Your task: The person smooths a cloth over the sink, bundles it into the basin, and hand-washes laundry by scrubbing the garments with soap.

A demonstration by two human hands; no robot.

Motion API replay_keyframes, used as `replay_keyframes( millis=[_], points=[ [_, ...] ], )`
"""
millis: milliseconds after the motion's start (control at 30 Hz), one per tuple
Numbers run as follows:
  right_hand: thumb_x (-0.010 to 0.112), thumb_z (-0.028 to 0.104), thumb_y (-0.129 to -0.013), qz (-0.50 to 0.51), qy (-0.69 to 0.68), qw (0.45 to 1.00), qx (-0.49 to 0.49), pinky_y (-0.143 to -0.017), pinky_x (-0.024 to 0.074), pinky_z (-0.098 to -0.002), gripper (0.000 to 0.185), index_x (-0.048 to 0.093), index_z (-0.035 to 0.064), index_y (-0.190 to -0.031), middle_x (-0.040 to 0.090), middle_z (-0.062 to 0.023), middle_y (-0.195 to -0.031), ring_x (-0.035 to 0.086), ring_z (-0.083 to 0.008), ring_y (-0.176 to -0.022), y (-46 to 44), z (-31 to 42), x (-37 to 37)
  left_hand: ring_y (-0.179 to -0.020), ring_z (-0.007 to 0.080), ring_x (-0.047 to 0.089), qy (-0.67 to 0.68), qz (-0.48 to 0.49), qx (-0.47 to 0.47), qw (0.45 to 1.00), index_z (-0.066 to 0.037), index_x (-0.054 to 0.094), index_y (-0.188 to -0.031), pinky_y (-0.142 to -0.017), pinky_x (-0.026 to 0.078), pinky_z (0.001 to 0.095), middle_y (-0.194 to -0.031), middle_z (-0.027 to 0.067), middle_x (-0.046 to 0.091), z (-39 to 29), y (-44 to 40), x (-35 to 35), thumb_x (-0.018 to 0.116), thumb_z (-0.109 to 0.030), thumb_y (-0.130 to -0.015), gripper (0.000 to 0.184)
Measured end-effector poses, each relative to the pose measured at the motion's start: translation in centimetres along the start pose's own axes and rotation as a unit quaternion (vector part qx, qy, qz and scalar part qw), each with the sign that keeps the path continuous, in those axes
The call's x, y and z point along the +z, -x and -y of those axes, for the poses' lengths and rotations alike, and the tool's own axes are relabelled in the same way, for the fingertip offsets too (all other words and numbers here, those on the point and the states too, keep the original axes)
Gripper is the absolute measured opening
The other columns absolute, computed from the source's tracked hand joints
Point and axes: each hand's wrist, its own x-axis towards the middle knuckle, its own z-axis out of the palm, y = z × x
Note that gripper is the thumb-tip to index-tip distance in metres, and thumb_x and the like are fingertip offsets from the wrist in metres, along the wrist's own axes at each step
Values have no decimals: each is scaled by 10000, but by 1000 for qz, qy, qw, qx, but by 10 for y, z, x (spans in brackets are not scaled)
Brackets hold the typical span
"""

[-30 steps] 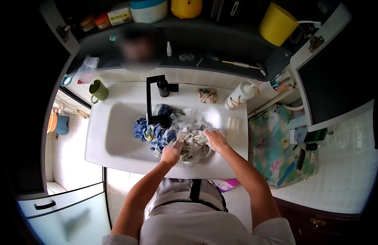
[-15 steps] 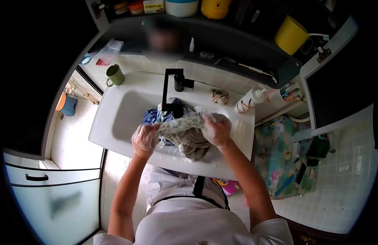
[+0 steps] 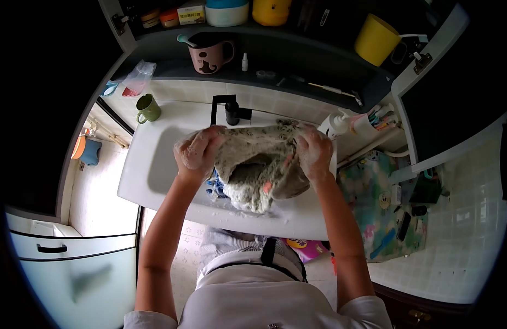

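Observation:
A wet grey-green patterned garment is stretched out above the white washbasin, with soap suds on its lower folds. My left hand, covered in foam, is closed on its upper left edge. On the opposite side my right hand, foamy too, grips the upper right corner. The garment sags between them in thick folds with orange-pink spots. Beneath its left side, some blue patterned cloth shows in the basin. The black faucet stands just behind the garment, which hides its lower spout.
A green mug sits at the basin's back left corner. On the right stand a white pump bottle and a holder with toothbrushes. The shelf above carries a pink mug and a yellow cup.
Both hands have risen and moved farther apart, spreading the bunched garment wide and lifting it. The garment now covers the small cloth on the basin's back ledge. The view has shifted slightly.

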Motion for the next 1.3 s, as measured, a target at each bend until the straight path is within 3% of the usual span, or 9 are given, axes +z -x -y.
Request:
replay_keyframes(
  millis=[233,367,467,733,833,933,1033,1133,1300],
  points=[
    [675,124,-765,102,-158,980,67,-510,478,-351,175,685,174,-933,610,-68,-726,599,-255,-552,9,11,4,-912,316,658,103,415,-264,864,-135,191,-1447,-857,527,383,-1085,143,646,-31,37,41,870,-456,-556,1166],
    [647,128,-807,73,1,982,-174,-502,463,-301,186,690,175,-982,535,-66,-735,556,-235,-524,-7,39,6,-1281,376,356,125,278,-155,940,-84,292,-1412,-1071,292,425,-1376,192,379,-29,137,131,775,-464,-678,957],
    [647,158,-839,130,-156,976,-76,-451,431,-308,71,689,119,-881,569,-46,-679,542,-185,-482,-22,56,-12,-1308,366,323,144,158,-188,959,-64,341,-1403,-1101,226,446,-1399,177,377,-21,142,181,601,-373,-859,677],
    [681,230,-847,11,-21,1000,19,-422,358,-282,269,648,10,-694,490,-65,-482,445,-85,-429,-66,20,-106,-1214,259,456,254,59,-102,960,-59,442,-1314,-1001,387,409,-1343,116,454,14,89,120,523,-193,-926,418],
    [656,239,-865,-55,-92,991,85,-437,341,-269,292,643,-5,-706,472,-35,-488,412,-82,-447,-61,13,-111,-1083,265,542,222,-14,-254,941,-31,512,-1204,-911,437,382,-1214,115,550,-16,54,107,625,-144,-848,390],
    [636,271,-882,-122,-135,978,105,-442,337,-279,358,601,-28,-689,449,-26,-499,375,-87,-460,-44,29,-90,-1098,270,527,187,59,-251,948,-39,534,-1181,-903,448,371,-1216,134,544,-23,64,88,616,-142,-830,375],
    [642,353,-876,100,-224,926,287,-452,372,-242,414,607,0,-662,460,-6,-494,464,-75,-461,-7,26,-72,-1155,281,484,353,189,-314,861,-58,546,-1191,-948,425,395,-1263,148,512,-10,141,108,609,-182,-813,403],
    [741,479,-747,194,-214,942,173,-512,467,-308,480,635,11,-724,588,-85,-655,567,-160,-541,70,-1,-2,-1206,319,452,119,228,-45,965,-81,521,-1256,-1016,365,450,-1313,139,484,18,235,148,606,-238,-805,485],
    [700,411,-769,358,87,924,98,-830,467,-453,813,327,-55,-1320,553,-250,-1059,567,-394,-943,183,-25,73,-1334,326,319,-107,417,-119,895,-210,471,-1352,-1118,210,447,-1417,93,414,37,245,123,572,-408,-822,574]
  ],
)
